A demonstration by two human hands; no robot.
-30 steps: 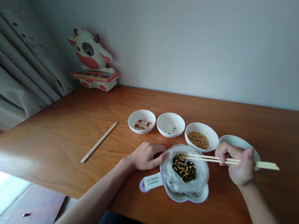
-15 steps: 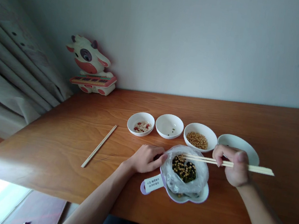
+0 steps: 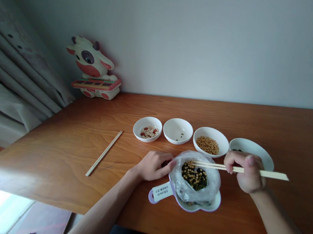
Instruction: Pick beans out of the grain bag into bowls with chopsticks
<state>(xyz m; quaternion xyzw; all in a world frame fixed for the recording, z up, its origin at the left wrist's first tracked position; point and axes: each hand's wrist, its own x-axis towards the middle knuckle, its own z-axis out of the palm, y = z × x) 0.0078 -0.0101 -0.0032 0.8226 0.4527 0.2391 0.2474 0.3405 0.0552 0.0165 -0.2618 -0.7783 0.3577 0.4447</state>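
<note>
My right hand [image 3: 245,171] grips a pair of pale wooden chopsticks [image 3: 273,175], their tips at the soybeans inside a clear plastic bag [image 3: 212,181]. The open-mouthed bag holds a mix of soybeans and small dark green and black beans [image 3: 194,176]. It sits in a lilac-rimmed dish [image 3: 215,204] with a labelled handle. At the bag's left edge, my left hand [image 3: 154,166] rests on the table, thumb and fingers closed on the plastic. Behind the bag is a white bowl of soybeans [image 3: 208,145]. My right hand partly covers another white bowl [image 3: 265,158] with dark beans.
Farther left stand a white bowl with a few green beans [image 3: 177,131] and a white bowl with pale and red pieces [image 3: 147,129]. A second pair of chopsticks [image 3: 104,153] lies on the wooden table [image 3: 59,149]. A cow toy keyboard [image 3: 95,69] stands at the back left.
The whole view has shifted slightly. Both hands, the chopsticks and the bag stay nearly as they were, the chopstick tips still at the soybeans in the bag.
</note>
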